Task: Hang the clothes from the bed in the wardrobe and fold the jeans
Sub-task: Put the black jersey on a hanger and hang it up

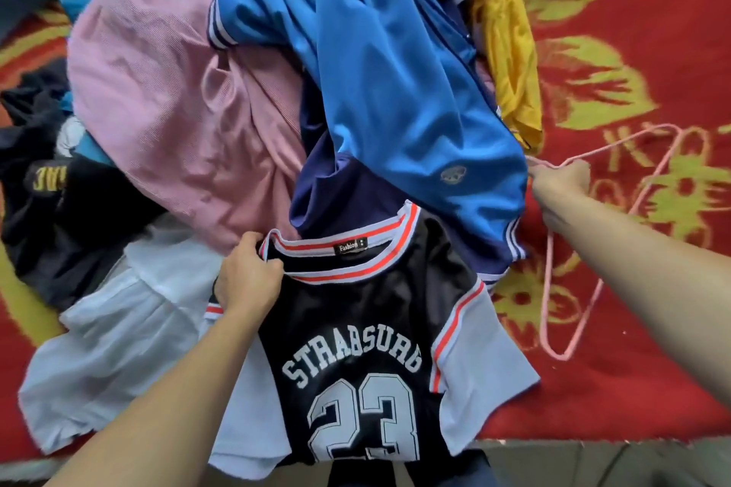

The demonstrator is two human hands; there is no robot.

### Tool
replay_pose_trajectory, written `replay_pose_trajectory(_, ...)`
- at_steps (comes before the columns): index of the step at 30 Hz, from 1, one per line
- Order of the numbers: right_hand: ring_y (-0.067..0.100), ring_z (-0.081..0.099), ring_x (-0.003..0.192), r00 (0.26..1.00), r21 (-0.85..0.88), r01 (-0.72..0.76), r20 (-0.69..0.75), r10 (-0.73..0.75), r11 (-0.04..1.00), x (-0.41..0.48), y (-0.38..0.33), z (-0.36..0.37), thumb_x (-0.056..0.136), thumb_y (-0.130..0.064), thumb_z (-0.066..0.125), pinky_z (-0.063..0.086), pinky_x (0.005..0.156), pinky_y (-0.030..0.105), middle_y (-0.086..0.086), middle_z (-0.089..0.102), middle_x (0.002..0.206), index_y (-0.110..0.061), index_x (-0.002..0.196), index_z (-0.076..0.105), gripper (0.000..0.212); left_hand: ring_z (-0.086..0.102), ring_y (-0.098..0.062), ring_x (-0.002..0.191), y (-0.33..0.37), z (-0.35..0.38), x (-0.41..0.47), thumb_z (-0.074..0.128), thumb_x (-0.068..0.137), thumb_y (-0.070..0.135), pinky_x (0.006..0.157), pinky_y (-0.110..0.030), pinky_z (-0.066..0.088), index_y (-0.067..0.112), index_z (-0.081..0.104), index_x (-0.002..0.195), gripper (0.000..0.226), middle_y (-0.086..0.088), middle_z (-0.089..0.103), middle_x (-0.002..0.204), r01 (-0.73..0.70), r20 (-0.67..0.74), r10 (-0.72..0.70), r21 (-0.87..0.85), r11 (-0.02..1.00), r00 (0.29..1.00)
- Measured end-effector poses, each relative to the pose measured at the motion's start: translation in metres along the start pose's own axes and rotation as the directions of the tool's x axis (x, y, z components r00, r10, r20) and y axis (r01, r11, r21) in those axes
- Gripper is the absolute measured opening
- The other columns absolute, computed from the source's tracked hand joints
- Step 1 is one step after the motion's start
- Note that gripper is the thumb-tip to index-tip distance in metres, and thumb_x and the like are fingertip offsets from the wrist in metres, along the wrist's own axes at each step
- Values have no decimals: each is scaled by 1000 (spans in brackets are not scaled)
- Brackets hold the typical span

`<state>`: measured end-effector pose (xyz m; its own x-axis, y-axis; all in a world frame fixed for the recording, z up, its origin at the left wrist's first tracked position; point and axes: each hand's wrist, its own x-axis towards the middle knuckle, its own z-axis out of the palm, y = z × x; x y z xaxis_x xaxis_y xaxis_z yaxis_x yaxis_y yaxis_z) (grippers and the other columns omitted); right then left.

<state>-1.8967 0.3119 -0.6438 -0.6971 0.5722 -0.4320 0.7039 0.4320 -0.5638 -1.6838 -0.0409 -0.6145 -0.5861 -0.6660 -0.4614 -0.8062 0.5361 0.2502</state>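
A black jersey [356,328] with white sleeves, red-and-white trim, the word STRABSURG and the number 23 lies at the near edge of the bed. My left hand [247,277] grips its collar at the left shoulder. To the right, my right hand [561,190] holds a thin pink hanger [569,312] that lies on the red bedspread. Behind the jersey sits a heap of clothes: a blue jacket [387,91], a pink garment [174,111], a yellow one [506,51] and a white one [110,336].
The bed is covered by a red spread [652,71] with yellow-green flowers. Dark clothes [47,190] with yellow lettering lie at the left. The bed's near edge and the floor [593,463] show at the bottom right.
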Motion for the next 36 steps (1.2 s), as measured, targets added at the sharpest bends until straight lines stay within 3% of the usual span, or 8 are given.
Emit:
replay_pose_trajectory(6,20,52,78,922,-53,374,-83,-377,926,-43,-58,-46,92,-48,47,41,70,36,-10,52,76,-19,115,55,38,59,-33,84,0,-20,0,62,88,26,67,-33,40,17,69,88,12,-6,65,79,-20,12,22,-128,992,1000)
replay_pose_trajectory(10,13,48,59,812,247,573,-37,-583,782,-87,-112,-61,96,-49,46,39,54,35,-9,52,62,-25,99,70,34,58,-29,82,1,-32,-4,63,86,29,68,-32,39,17,70,80,15,-8,63,84,-67,-34,63,-151,986,997)
replay_pose_trajectory(14,1,48,54,752,519,557,14,-659,648,-141,-160,-71,95,-29,56,37,53,23,-15,57,58,-23,78,69,22,56,-24,75,0,-48,-12,63,88,19,68,-31,36,14,65,77,13,-4,62,73,11,-40,-24,-308,951,999)
replay_pose_trajectory(19,6,39,37,638,634,471,236,-733,614,-195,-187,-88,101,-29,47,29,39,19,1,49,52,-18,98,63,20,58,-18,72,-11,-63,-19,65,87,18,71,-33,46,21,67,78,9,0,67,74,42,3,-46,-469,882,999)
replay_pose_trajectory(22,8,33,38,412,396,545,642,-647,739,-209,-185,-81,95,-28,58,27,39,17,-2,50,47,-12,81,72,26,60,-20,75,-14,-72,-23,65,87,18,69,-29,41,18,71,84,7,2,65,73,2,-49,-26,-428,904,998)
replay_pose_trajectory(25,4,38,39,234,134,738,869,-436,662,-217,-178,-69,87,-27,69,31,45,12,-6,51,42,-6,70,73,27,58,-22,73,-18,-77,-26,62,88,16,67,-28,38,18,71,83,10,2,62,68,-47,-92,18,-326,944,996)
replay_pose_trajectory(31,8,42,43,278,-4,790,894,-351,613,-207,-173,-46,85,-32,72,36,49,22,-7,54,44,-9,68,73,29,58,-23,76,-30,-78,-31,64,86,22,71,-34,45,18,72,82,10,-3,65,79,-146,-174,98,-288,947,980)
replay_pose_trajectory(36,7,44,53,166,82,760,935,-314,644,-231,-147,11,84,-29,73,34,54,24,-5,54,50,-16,63,73,24,52,-17,64,-16,-81,-39,63,85,19,64,-32,40,13,65,68,18,1,58,64,-233,-190,180,-316,920,965)
